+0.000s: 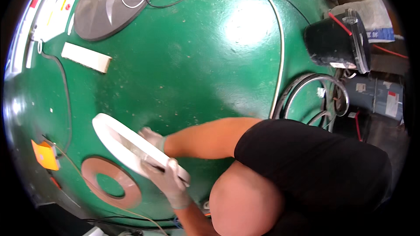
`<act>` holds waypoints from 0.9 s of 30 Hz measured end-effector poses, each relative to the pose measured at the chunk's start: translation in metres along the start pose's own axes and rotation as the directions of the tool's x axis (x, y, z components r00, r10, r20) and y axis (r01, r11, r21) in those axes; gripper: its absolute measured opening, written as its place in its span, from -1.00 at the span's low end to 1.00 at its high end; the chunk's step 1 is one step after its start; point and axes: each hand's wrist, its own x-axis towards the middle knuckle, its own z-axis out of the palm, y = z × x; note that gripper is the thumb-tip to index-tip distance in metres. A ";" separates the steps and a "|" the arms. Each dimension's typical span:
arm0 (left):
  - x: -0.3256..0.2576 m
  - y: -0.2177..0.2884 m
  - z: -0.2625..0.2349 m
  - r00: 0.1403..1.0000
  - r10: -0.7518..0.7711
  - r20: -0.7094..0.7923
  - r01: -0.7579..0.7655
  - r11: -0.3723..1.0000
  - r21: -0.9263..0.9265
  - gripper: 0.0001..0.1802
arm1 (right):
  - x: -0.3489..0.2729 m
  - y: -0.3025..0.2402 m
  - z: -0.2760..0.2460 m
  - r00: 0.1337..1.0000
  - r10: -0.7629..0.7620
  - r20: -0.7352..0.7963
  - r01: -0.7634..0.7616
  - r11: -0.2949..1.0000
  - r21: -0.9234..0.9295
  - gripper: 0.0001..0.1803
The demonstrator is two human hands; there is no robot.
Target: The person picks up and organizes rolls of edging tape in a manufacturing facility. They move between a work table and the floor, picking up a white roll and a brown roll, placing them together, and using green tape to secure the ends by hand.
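Note:
A thick white ring (114, 132), like a wide roll seen at a slant, is held tilted above the green floor. My left hand (168, 180), in a pale glove, is closed on its near end with the fingers over the rim. On its far side is my right hand (152, 137), also gloved and closed against the ring; the ring covers part of its fingers. Flat on the floor beside the ring lies a brown roll (92, 172) with an open centre. A blurred rounded patch of bare skin (245, 196) shows between the arms.
A white block (85, 57) and a round grey stand base (94, 22) are at the far left. An orange box (45, 154) sits left. Cables and a pale hose (281, 39) cross the floor. On the right are a black bucket (330, 41) and coiled hoops (291, 98).

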 end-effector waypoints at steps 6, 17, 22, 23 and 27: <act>-0.035 0.014 -0.033 0.980 -0.160 -0.119 0.084 0.872 -0.483 0.08 | -0.029 0.007 -0.087 0.983 -0.177 0.051 0.176 0.984 0.036 -0.41; -0.052 -0.054 -0.161 0.998 -0.035 0.061 0.069 0.314 -0.947 0.14 | -0.112 0.126 -0.197 0.921 0.100 -0.376 -0.108 0.994 0.002 -0.34; -0.068 -0.103 -0.193 0.946 -0.324 -0.005 0.142 0.430 -0.892 0.02 | -0.119 0.144 -0.194 0.914 0.081 -0.397 -0.118 0.991 -0.069 -0.34; -0.069 -0.114 -0.193 0.936 -0.351 -0.014 0.132 0.390 -0.911 0.01 | -0.118 0.144 -0.192 0.918 0.063 -0.393 -0.111 0.988 -0.102 -0.34; -0.083 -0.152 -0.204 0.890 -0.444 -0.101 0.077 0.366 -0.928 -0.10 | -0.120 0.134 -0.188 0.932 -0.006 -0.362 -0.089 0.965 -0.245 -0.34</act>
